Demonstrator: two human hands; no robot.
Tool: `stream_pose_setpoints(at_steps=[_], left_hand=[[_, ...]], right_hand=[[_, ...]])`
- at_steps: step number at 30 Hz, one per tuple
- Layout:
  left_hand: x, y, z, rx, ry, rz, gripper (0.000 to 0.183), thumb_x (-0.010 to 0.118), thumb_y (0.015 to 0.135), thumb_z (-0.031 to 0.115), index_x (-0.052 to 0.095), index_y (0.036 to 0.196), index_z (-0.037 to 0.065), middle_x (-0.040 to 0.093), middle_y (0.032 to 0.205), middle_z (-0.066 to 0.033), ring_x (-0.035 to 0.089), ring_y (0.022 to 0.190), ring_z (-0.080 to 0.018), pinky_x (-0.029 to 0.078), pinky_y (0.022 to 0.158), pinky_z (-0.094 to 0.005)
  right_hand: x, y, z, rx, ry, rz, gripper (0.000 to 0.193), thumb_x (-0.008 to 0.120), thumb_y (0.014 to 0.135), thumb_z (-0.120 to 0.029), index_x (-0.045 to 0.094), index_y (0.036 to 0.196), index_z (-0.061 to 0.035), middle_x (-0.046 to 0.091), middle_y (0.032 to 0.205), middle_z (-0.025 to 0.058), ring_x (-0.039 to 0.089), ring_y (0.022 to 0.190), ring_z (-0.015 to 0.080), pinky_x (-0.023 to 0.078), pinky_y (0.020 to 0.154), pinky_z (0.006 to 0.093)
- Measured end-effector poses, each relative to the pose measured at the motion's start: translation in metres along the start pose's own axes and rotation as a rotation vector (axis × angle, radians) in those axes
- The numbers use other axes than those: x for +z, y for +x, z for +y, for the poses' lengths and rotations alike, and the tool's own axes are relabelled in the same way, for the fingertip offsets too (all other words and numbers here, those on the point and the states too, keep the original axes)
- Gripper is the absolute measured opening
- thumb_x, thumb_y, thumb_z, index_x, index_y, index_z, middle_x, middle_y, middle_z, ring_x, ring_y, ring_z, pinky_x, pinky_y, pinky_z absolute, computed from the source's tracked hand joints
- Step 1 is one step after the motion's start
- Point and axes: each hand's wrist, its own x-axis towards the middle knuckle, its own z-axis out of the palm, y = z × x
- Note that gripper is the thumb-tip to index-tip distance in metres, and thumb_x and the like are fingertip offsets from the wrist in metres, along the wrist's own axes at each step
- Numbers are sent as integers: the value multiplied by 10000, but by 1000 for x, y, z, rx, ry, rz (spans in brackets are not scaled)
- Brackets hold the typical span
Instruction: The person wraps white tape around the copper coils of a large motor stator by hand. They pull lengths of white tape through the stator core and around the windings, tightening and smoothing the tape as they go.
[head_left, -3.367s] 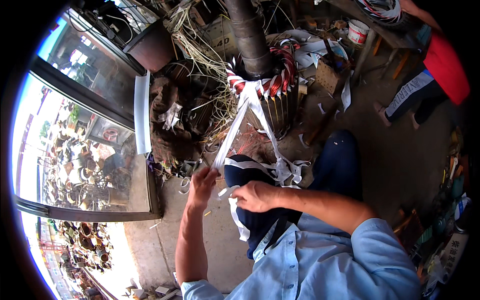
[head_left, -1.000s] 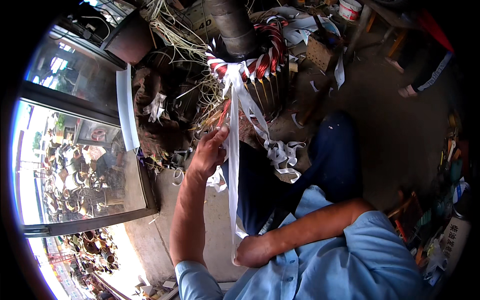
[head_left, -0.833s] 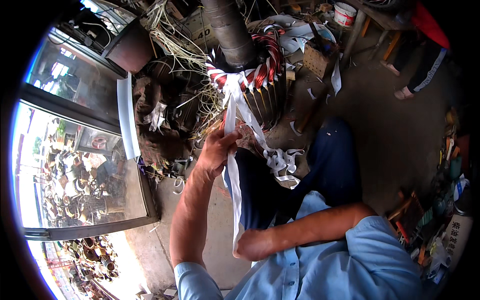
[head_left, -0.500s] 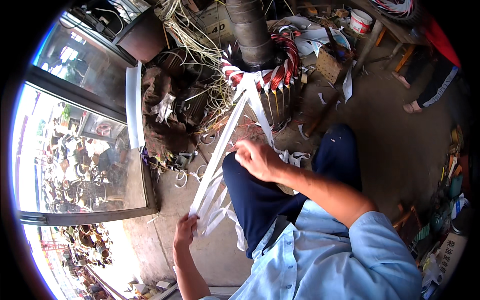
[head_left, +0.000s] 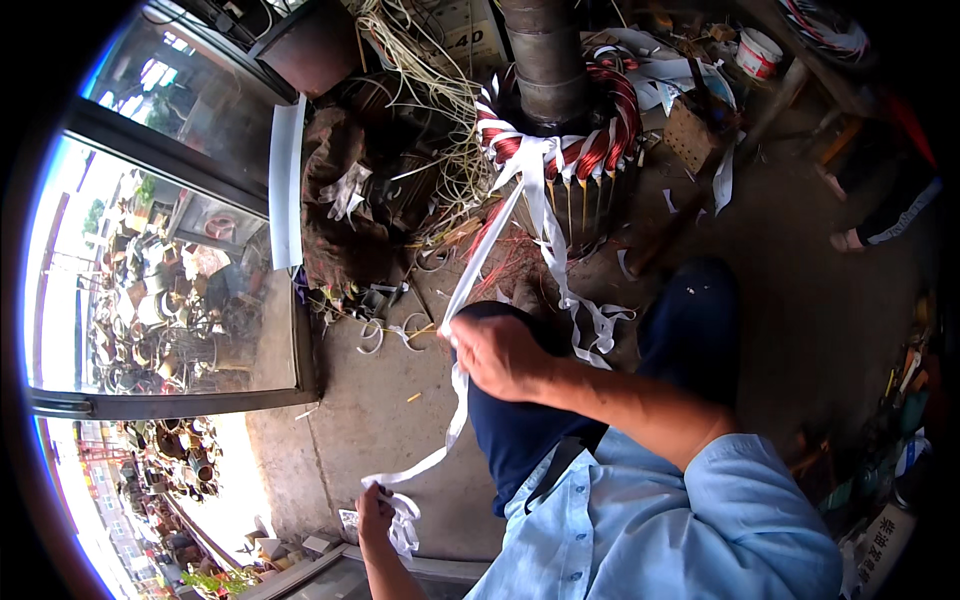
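Observation:
My right hand (head_left: 498,355), above my knee, is closed on a white cloth tape (head_left: 480,262). From there the tape runs taut up to a ring of red wire windings (head_left: 604,150) wrapped in white strips. Below the right hand the same tape hangs slack to my left hand (head_left: 375,512), which is low on the left. That hand is closed on the tape, with a loose bunch of it dangling alongside. A second white strip (head_left: 568,300) trails from the ring toward the floor. The windings sit on a slotted metal stator core (head_left: 592,215), around an upright dark metal cylinder (head_left: 545,65).
A glass door (head_left: 170,290) stands at the left. A brown cloth-covered heap (head_left: 335,200) and tangled pale wires (head_left: 425,60) lie beside the core. Back right are a perforated block (head_left: 692,135), a white bucket (head_left: 758,53) and another person's legs (head_left: 890,215).
My right hand has moved down-left and now grips the tape. My left hand has dropped lower, and the tape between the hands has gone slack. The view has shifted slightly.

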Motion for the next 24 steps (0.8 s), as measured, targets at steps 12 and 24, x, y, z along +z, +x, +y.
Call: stream_pose_setpoints(at_steps=[12,24], left_hand=[[406,-187,295,422,208,-1135,204,558,1013,221,597,1061,26,611,707,-44,394,416,-83,298,380,-250],[200,-29,185,408,325,-814,182,596,984,191,656,953,22,491,658,40,407,560,-71,304,507,-254]], right_hand=[[61,-116,-89,-323,24,-1067,140,605,780,-96,671,843,11,710,842,209,714,814,369,571,722,462],[-47,-34,25,263,-60,-238,346,644,947,-289,642,1135,1,721,900,216,715,860,368,572,757,440]])
